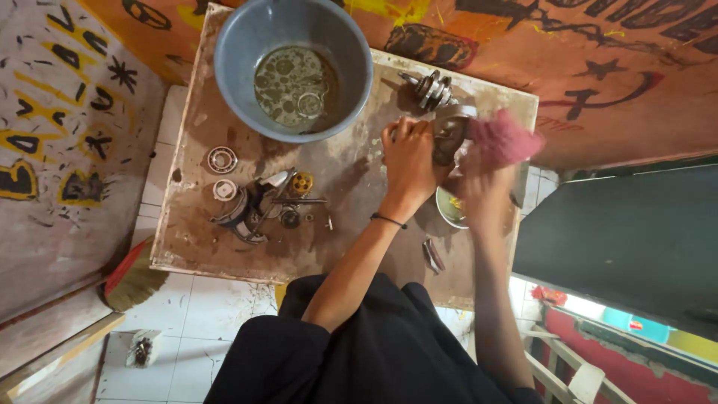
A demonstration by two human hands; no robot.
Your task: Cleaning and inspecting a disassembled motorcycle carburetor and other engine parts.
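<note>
My left hand (410, 158) grips a grey metal crankshaft part (447, 129) that lies on a stained wooden board (351, 179). Its ribbed shaft end (431, 88) points toward the far edge. My right hand (482, 183) is blurred and holds a pink rag (502, 137) against the right side of that metal part. A thin black band circles my left wrist.
A grey basin (293, 66) of dirty liquid stands at the board's far side. A bearing ring (222, 159), a white cap (224, 190), a brass gear (301, 183) and an engine casing piece (250, 209) lie at left. A small bowl (449, 209) sits under my right forearm. A broom (134, 277) lies on the tiled floor.
</note>
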